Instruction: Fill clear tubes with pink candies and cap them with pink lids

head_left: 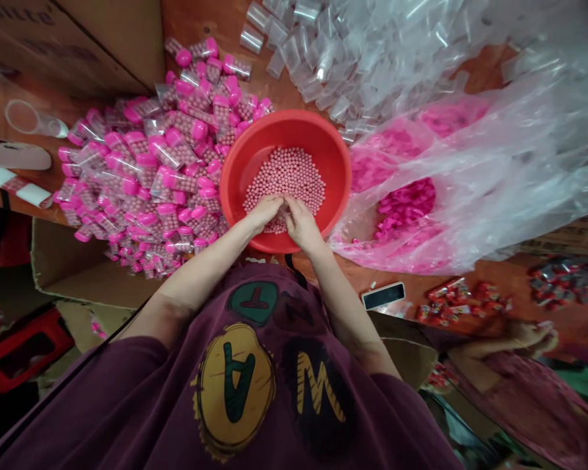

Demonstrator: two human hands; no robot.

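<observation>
A red plastic bowl (323, 140) sits on the wooden table in front of me, with a heap of small pink beads (287, 176) in it. Both my hands reach into its near side. My left hand (265, 210) and my right hand (300, 220) are pressed close together over the beads, fingers curled in; what they pinch is hidden between them. Left of the bowl lies a big pile of clear tubes with pink caps (151, 170), filled with pink beads.
Empty clear tubes (318, 46) lie behind the bowl. A clear plastic bag with pink caps (406, 202) spreads to the right. A phone (383, 295) lies near the table edge, beside red wrapped items (455, 300). Cardboard boxes (78, 39) stand at left. Another person's hand (534, 336) shows at right.
</observation>
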